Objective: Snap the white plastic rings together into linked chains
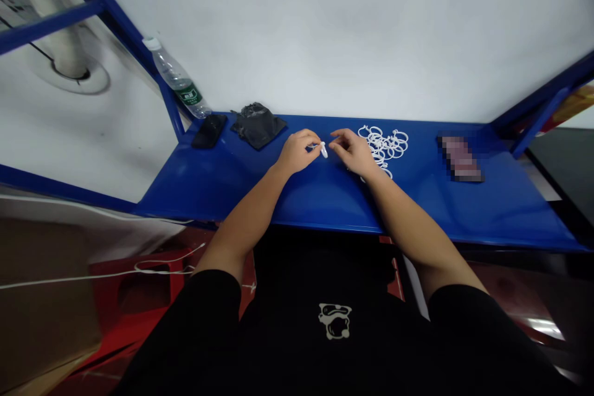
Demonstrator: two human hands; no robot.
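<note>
My left hand (299,151) pinches a small white ring (323,150) between thumb and fingertips, just above the blue shelf (325,204). It looks like a curtain ring, seen nearly edge-on. Facing it, a short gap away, is my right hand (352,150). Its thumb and fingers are curved and apart, with nothing visible between them. Beside and partly behind my right hand lies a loose heap of white rings (387,143) with small knobs on them; my hand and wrist hide some of the heap.
A clear plastic bottle (179,80) with a green label leans at the back left, near a black phone (209,130). A crumpled black bag (258,125) lies beside them. At the right is a blurred, pixelated rectangular object (463,159). A red stool (139,297) stands below left.
</note>
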